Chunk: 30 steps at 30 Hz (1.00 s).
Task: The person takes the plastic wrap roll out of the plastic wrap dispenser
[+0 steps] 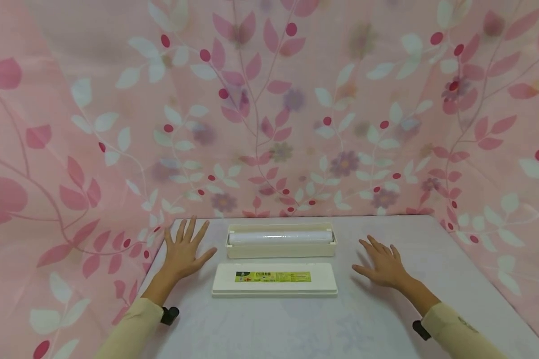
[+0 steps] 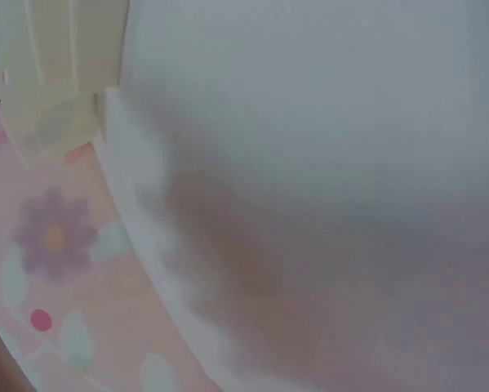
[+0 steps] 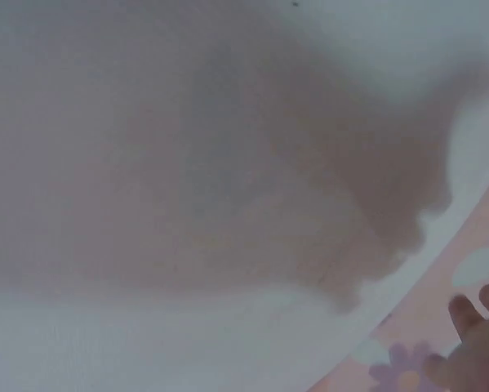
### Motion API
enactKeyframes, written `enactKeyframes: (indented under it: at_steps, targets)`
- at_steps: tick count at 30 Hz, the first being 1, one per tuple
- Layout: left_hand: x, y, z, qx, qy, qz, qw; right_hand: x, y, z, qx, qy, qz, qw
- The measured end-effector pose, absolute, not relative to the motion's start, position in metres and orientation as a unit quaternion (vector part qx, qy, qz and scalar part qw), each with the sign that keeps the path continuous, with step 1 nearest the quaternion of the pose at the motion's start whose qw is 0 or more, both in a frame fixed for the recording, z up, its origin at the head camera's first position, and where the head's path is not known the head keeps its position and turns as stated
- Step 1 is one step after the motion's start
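Note:
A cream plastic box (image 1: 282,251) holds a shiny white roll of cling film (image 1: 280,238) laid lengthwise inside. In front of it lies its cream lid (image 1: 274,288), with a yellow-green label (image 1: 273,277) on top. To the left of both is my left hand (image 1: 182,255), fingers spread and holding nothing. My right hand (image 1: 382,264) hovers over the table at the right, fingers extended, apart from the box and lid. The right wrist view catches its fingertips (image 3: 466,314) at the lower right, with the hand's shadow on the table.
A white-covered table (image 1: 269,324) carries the box and lid. Pink leaf-patterned cloth (image 1: 269,109) hangs behind the table and along both sides. The box end (image 2: 56,49) shows at the top left of the left wrist view. A small black wrist camera (image 1: 169,315) sits by the left sleeve.

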<state>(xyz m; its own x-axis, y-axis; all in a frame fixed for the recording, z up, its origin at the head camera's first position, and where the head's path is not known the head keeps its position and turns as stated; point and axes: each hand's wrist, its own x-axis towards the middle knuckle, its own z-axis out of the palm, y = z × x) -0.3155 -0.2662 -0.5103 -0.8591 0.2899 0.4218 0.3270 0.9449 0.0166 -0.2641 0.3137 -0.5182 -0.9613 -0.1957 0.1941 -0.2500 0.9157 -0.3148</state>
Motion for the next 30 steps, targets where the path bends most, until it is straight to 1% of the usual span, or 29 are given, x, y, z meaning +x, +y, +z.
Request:
enactKeyframes:
  at_steps: [6,10,13,17,21,26,30]
  targets:
    - [-0.319,-0.262,-0.507,-0.172,-0.959,-0.052,0.217,-0.268,0.313,-0.519,0.110,-0.972,0.193,0.077]
    - [-0.321,-0.258,-0.504,-0.174,-0.962,-0.070,0.200,-0.270,0.311,-0.519,0.118,-0.971,0.198,0.066]
    - [-0.321,-0.258,-0.507,-0.175,-0.962,-0.070,0.197,-0.272,0.307,-0.519,0.125,-0.970,0.200,0.065]
    - [-0.321,-0.257,-0.508,-0.176,-0.959,-0.071,0.211,-0.274,0.303,-0.517,0.133,-0.969,0.195,0.079]
    - [-0.323,-0.254,-0.502,-0.179,-0.956,-0.096,0.210,-0.277,0.302,-0.513,0.135,-0.966,0.197,0.094]
    - [-0.331,-0.246,-0.488,-0.201,-0.940,-0.135,0.238,-0.282,0.300,-0.507,0.141,-0.965,0.201,0.096]
    - [-0.338,-0.243,-0.482,-0.239,-0.920,-0.159,0.266,-0.284,0.295,-0.504,0.142,-0.964,0.208,0.083]
